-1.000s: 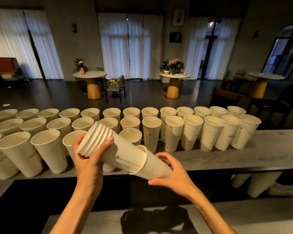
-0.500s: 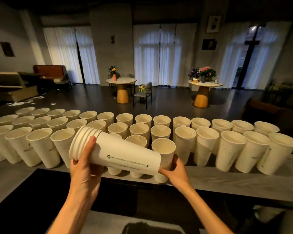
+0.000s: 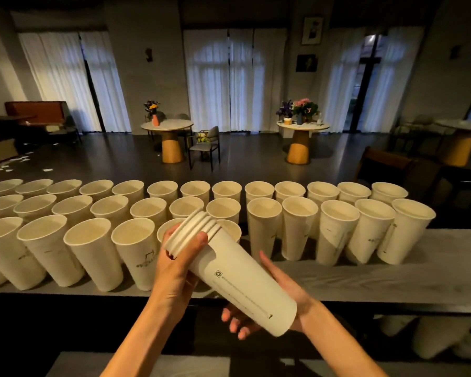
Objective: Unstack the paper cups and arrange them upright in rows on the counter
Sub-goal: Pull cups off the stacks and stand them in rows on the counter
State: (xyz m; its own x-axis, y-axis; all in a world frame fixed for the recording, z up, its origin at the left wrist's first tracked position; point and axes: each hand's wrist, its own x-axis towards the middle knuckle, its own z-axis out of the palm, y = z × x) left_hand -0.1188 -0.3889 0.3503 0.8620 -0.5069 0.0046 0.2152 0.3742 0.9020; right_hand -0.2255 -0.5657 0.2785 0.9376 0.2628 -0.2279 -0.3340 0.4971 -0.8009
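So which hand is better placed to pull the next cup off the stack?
Probably the right hand. It cups the closed lower end of the stack, where the outermost cup slides off. The left hand grips the rim end, holding the rest.

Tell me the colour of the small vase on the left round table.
Salmon pink vase, clearest in the head view.

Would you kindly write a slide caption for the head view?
Both hands hold a tilted stack of paper cups above a counter lined with upright cups.
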